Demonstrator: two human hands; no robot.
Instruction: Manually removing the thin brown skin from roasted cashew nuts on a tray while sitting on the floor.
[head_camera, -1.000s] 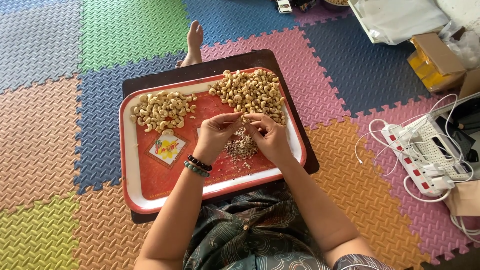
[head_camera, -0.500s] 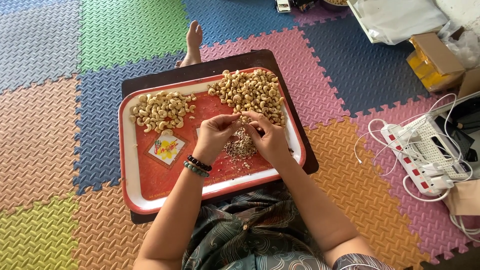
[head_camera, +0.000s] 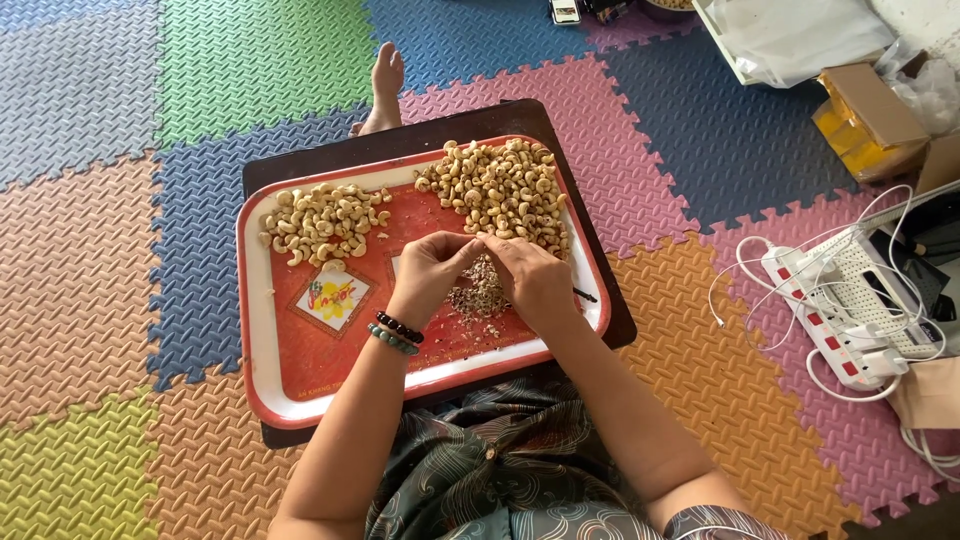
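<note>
This looks like a room in a home, used for hand work on the floor. Interlocking foam floor mats (head_camera: 120, 200) in many colours cover the ground, and the person sits on them barefoot. A white power strip with tangled white cables (head_camera: 835, 320) lies nearby, beside a brown cardboard box (head_camera: 872, 120) and clear plastic bags (head_camera: 800, 35).

One tray (head_camera: 262, 330), two cashew heaps (head_camera: 327, 220) (perhaps a third, shell scraps (head_camera: 478, 292)).
</note>
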